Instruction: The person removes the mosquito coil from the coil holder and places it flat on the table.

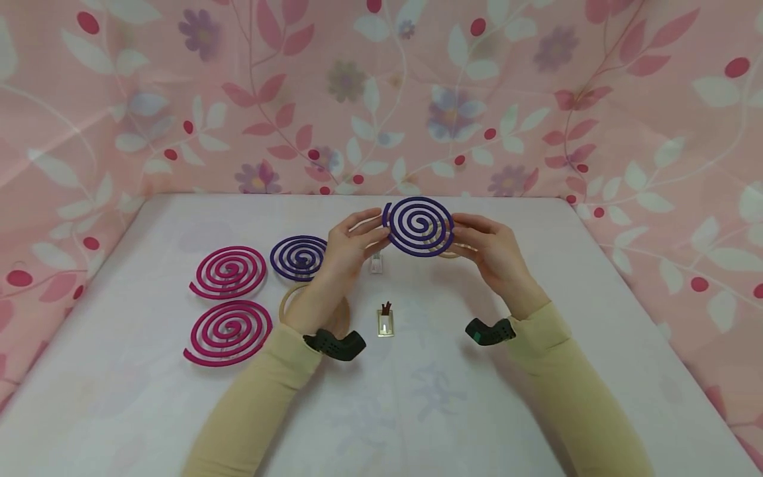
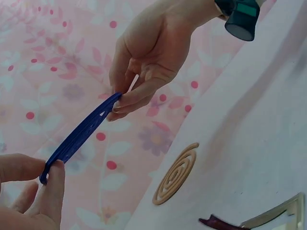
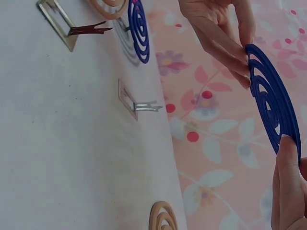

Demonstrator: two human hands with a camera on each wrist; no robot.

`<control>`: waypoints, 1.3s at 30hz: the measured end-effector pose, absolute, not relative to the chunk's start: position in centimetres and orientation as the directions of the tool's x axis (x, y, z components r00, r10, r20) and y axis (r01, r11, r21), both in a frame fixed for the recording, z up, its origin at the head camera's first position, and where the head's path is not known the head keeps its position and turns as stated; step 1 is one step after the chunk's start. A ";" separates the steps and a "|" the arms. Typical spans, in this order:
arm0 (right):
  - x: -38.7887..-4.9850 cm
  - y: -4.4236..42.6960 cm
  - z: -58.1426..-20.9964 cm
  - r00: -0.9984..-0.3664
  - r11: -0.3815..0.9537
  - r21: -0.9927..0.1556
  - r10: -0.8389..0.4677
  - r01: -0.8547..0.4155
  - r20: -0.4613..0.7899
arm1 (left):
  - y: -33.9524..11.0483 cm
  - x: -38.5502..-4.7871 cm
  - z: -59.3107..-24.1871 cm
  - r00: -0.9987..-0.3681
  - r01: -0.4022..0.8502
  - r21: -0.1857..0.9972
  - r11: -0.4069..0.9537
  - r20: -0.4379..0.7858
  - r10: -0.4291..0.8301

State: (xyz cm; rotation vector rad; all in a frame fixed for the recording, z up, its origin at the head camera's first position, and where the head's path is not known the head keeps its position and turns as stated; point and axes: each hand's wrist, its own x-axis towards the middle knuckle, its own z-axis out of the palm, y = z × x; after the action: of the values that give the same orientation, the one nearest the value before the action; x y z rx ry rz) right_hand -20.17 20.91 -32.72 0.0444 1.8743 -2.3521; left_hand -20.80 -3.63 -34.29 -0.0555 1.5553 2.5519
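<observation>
A dark blue coil [image 1: 420, 224] is held up over the white table [image 1: 596, 298], its opposite edges pinched by the left hand [image 1: 353, 240] and the right hand [image 1: 493, 250], while a small metal stand [image 1: 385, 324] is seen below.

Pink floral backdrop [image 1: 381, 79] — faintly creased — on three sides of a white table [image 1: 417, 424]

No labels, no numbers – nothing legible

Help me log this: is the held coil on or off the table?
Off the table: in both wrist views, left hand and right hand hold the blue-purple coil aloft by its edges.
</observation>
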 end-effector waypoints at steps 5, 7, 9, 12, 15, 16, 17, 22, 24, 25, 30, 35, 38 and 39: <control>-19.7 22.9 -33.2 -0.989 -0.197 -0.971 -0.088 0.134 -0.119 | -1.8 -20.1 -34.9 -0.982 -0.187 0.846 -0.499 -0.153 0.108; -19.7 23.9 -33.4 -0.989 -0.193 -0.972 -0.085 0.134 -0.119 | -1.0 -19.9 -35.1 -0.982 -0.190 0.836 -0.514 -0.154 0.113; -19.9 24.8 -33.7 -0.990 -0.183 -0.975 -0.080 0.128 -0.115 | -0.1 -19.9 -35.4 -0.983 -0.183 0.832 -0.524 -0.144 0.114; -20.2 26.0 -33.9 -0.989 -0.190 -0.973 -0.094 0.127 -0.111 | 1.1 -20.0 -35.7 -0.986 -0.168 0.828 -0.535 -0.136 0.100; -20.3 26.9 -34.0 -0.989 -0.173 -0.976 -0.092 0.130 -0.115 | 2.3 -20.2 -36.1 -0.988 -0.157 0.835 -0.527 -0.139 0.074; -20.4 27.3 -34.0 -0.989 -0.168 -0.977 -0.089 0.132 -0.119 | 2.6 -20.3 -36.2 -0.987 -0.159 0.836 -0.526 -0.145 0.068; -20.4 27.5 -34.0 -0.989 -0.159 -0.978 -0.085 0.135 -0.122 | 3.0 -20.3 -36.4 -0.987 -0.160 0.837 -0.524 -0.150 0.062; -20.6 28.7 -34.4 -0.985 -0.173 -0.974 -0.115 0.148 -0.129 | 4.1 -20.2 -37.1 -0.984 -0.169 0.842 -0.513 -0.174 0.040; -20.7 29.1 -34.6 -0.982 -0.177 -0.972 -0.137 0.156 -0.132 | 4.4 -20.1 -37.4 -0.984 -0.171 0.844 -0.509 -0.177 0.038; -20.8 29.2 -34.7 -0.980 -0.177 -0.971 -0.150 0.160 -0.134 | 4.4 -20.0 -37.6 -0.984 -0.170 0.846 -0.506 -0.176 0.037; -21.1 30.0 -35.2 -0.966 -0.135 -0.975 -0.212 0.178 -0.147 | 4.7 -19.7 -38.0 -0.987 -0.157 0.863 -0.480 -0.156 0.043; -21.2 30.7 -35.5 -0.954 -0.095 -0.976 -0.247 0.197 -0.168 | 4.8 -19.3 -38.1 -0.986 -0.163 0.883 -0.440 -0.156 0.052; -21.3 30.9 -35.8 -0.950 -0.087 -0.974 -0.256 0.209 -0.181 | 4.8 -19.2 -38.3 -0.984 -0.176 0.888 -0.425 -0.169 0.056; -21.3 31.0 -35.9 -0.948 -0.088 -0.973 -0.261 0.212 -0.183 | 4.8 -19.2 -38.4 -0.984 -0.178 0.890 -0.419 -0.171 0.056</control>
State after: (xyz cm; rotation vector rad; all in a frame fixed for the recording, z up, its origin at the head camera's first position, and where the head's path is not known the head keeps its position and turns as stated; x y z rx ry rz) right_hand -21.34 30.97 -35.88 -0.0531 1.8734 -2.1067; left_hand -19.17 4.84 -38.40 -0.1728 1.6078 2.5295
